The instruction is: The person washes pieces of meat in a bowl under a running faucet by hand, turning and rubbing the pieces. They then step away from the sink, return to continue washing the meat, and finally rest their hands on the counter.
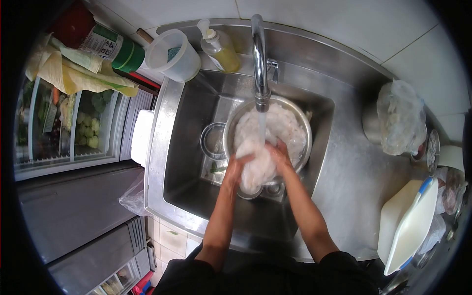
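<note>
Between my two hands is a clump of pale, pinkish-white raw meat [259,169], slightly blurred; its exact kind cannot be told. My left hand [238,169] grips its left side and my right hand [280,156] its right side. Water from the chrome tap [260,59] runs down onto it. Behind the clump, more of the same pale meat [282,123] fills a round metal bowl [307,147] standing in the sink. My hands are over the bowl's near edge.
Around the bowl is the steel sink [191,147], with a metal ring-shaped strainer [214,141] at its left. A white plastic tub [182,61] and a soap bottle [221,51] stand behind. On the right are a plastic bag [400,118] and a cream container [408,223].
</note>
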Demonstrator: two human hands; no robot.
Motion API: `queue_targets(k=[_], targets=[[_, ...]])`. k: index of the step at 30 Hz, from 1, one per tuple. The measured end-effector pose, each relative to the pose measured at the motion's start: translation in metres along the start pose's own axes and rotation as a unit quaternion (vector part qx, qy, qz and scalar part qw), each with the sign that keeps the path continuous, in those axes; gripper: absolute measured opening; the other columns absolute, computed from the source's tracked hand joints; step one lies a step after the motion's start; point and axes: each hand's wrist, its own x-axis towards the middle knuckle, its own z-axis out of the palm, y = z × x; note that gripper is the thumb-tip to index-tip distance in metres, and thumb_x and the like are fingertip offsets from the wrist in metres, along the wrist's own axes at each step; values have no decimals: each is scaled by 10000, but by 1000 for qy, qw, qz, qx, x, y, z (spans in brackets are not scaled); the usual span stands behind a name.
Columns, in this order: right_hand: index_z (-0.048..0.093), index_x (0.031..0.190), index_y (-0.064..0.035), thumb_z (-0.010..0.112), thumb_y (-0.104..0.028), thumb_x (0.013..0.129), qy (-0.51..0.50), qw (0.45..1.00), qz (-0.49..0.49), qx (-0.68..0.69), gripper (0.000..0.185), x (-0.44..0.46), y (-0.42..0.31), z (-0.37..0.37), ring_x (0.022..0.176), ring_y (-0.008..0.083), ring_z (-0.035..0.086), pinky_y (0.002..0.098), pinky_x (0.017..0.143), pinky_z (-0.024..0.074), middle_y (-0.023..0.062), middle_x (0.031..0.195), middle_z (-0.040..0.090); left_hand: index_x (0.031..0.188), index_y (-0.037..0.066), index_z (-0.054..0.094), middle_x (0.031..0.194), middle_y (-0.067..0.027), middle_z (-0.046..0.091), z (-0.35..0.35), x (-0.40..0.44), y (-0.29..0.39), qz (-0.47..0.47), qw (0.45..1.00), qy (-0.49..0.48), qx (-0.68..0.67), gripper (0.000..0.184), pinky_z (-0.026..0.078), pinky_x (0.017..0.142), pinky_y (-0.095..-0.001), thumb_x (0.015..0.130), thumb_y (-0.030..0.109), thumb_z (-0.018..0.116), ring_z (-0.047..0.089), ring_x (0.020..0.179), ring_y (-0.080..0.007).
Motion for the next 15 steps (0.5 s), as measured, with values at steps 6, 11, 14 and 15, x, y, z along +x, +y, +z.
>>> queue_targets(k=[6,11,14,15], targets=[[514,1298,16,781,-173,778,10,1000,-15,-16,615,21,33,-18,997,222,637,329,864,520,144,1118,654,1232,-133,517,1124,-218,646,-33,45,-28,5,999,-22,49,476,588,828,-405,816,43,665,686,948,-303],[514,1314,-21,751,-68,788,-67,997,-29,14,579,9,7,-18,955,218,655,343,812,560,109,1107,665,1221,-134,519,1099,-215,651,3,33,-15,20,1000,3,7,485,592,813,-397,802,52,676,690,930,-302],[516,1313,-5,788,-91,770,-35,999,-15,4,614,9,6,-16,1022,209,633,327,859,528,130,1176,641,1245,-137,493,1108,-217,646,9,32,-10,10,999,22,23,543,592,814,-392,786,69,698,690,926,-304],[512,1316,-4,789,-83,766,-39,999,-19,7,620,11,9,-17,1026,208,632,326,866,526,129,1178,640,1255,-137,483,1114,-218,643,12,31,-7,0,999,29,31,566,592,815,-390,780,74,706,690,925,-304]])
